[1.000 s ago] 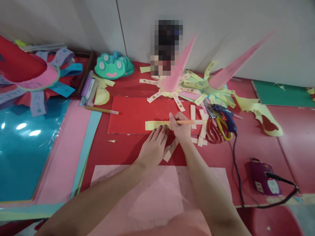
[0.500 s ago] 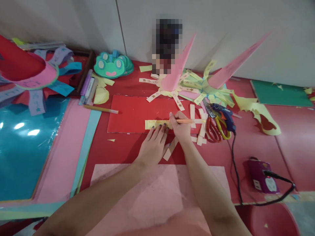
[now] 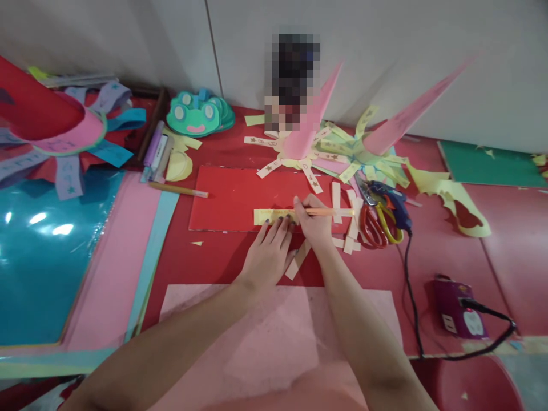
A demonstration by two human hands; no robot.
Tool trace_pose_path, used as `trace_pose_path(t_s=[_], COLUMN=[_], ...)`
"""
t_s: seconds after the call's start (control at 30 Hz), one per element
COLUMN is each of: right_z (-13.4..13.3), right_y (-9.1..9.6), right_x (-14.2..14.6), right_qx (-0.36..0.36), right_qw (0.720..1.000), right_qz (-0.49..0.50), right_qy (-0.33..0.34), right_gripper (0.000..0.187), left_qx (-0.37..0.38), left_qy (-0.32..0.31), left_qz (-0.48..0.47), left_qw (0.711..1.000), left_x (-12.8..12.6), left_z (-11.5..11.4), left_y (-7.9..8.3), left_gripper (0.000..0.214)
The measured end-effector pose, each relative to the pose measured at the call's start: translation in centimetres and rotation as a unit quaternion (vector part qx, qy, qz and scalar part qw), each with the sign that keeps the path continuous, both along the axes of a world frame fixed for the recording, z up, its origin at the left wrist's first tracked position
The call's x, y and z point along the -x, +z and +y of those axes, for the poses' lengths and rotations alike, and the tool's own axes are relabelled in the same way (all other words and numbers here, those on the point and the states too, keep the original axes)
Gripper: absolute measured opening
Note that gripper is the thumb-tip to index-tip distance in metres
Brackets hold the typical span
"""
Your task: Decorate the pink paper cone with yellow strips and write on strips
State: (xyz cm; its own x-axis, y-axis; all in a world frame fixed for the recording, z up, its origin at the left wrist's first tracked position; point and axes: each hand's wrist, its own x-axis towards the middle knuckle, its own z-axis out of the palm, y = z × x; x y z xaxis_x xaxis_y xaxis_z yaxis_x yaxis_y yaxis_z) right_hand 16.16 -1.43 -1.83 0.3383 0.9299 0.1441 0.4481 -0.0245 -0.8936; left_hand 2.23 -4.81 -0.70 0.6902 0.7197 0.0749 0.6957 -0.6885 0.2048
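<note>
A yellow paper strip (image 3: 268,216) lies across a red sheet (image 3: 231,197) in the middle of the table. My left hand (image 3: 268,254) rests flat on the strip's near edge, fingers stretched out and pressing it down. My right hand (image 3: 314,222) is closed around an orange pen (image 3: 336,212), its tip on the strip beside my left fingers. More cut strips (image 3: 349,225) lie just right of my right hand, and one pale strip (image 3: 297,260) sits under my wrists.
Red-handled scissors (image 3: 374,225) and a blue glue gun (image 3: 391,200) lie to the right, its black cord running to a purple power strip (image 3: 456,308). Pink paper cones with fringes (image 3: 308,128) stand behind. Frog masks (image 3: 197,114), markers (image 3: 156,148), another pen (image 3: 177,189) and a teal sheet (image 3: 47,251) lie left.
</note>
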Motion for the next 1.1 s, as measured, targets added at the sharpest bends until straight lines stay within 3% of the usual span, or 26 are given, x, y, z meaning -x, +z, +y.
trace_pose_path(t_s=[1.1], right_z=[0.03], right_y=[0.08], right_x=[0.11], right_qx=[-0.025], right_qw=[0.999], right_qz=[-0.026], right_qy=[-0.016], right_gripper=[0.035], left_qx=[-0.006], left_qy=[0.0], left_qz=[0.01], left_qw=[1.0], left_x=[0.05], left_z=[0.0], left_y=[-0.06], left_gripper=[0.046])
